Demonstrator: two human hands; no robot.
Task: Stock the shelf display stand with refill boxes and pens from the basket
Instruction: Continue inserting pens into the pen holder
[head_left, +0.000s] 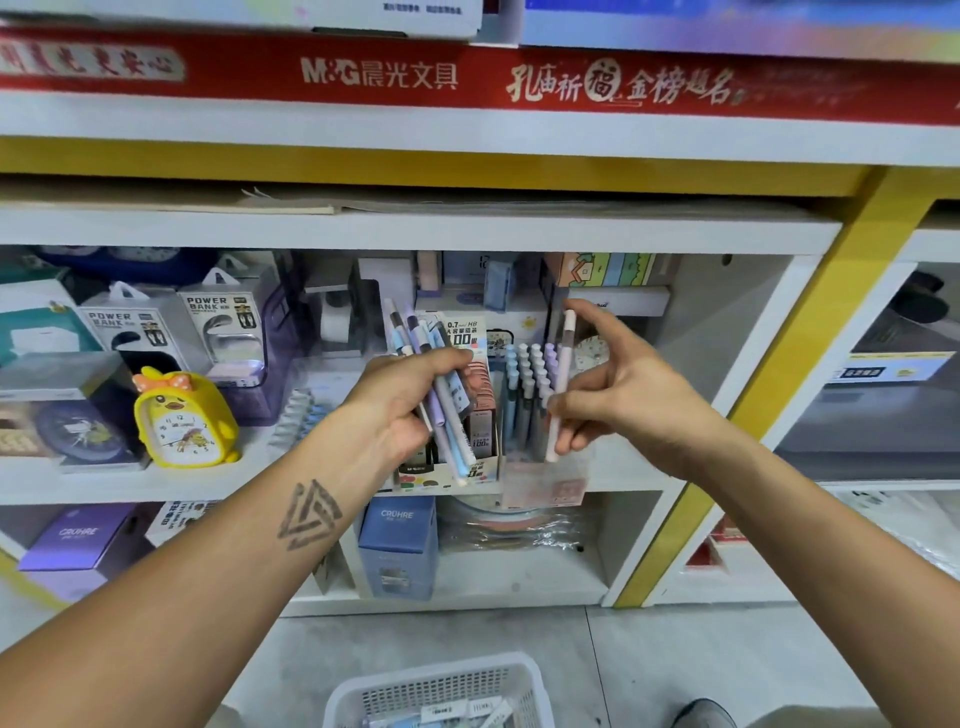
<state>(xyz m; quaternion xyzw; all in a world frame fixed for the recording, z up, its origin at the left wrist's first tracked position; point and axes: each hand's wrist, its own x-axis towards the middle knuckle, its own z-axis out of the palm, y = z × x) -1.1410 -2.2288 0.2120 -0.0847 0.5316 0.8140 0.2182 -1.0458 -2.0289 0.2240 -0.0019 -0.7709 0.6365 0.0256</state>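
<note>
Your left hand (410, 402) grips a bundle of pens (441, 395) before the display stand (491, 467); your right hand (618, 400) pinches one pen (561, 384) above its pen slots

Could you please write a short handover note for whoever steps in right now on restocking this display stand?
Left hand: grips a bundle of pens in front of the stand.
Right hand: fingers pinch a single pen, upright, beside the pen rows.
Display stand: refill boxes in its left section, pens standing in its right section.
Basket on the floor holds more stock.
Left: place the single pen, then the bundle, then the basket's contents.
</note>
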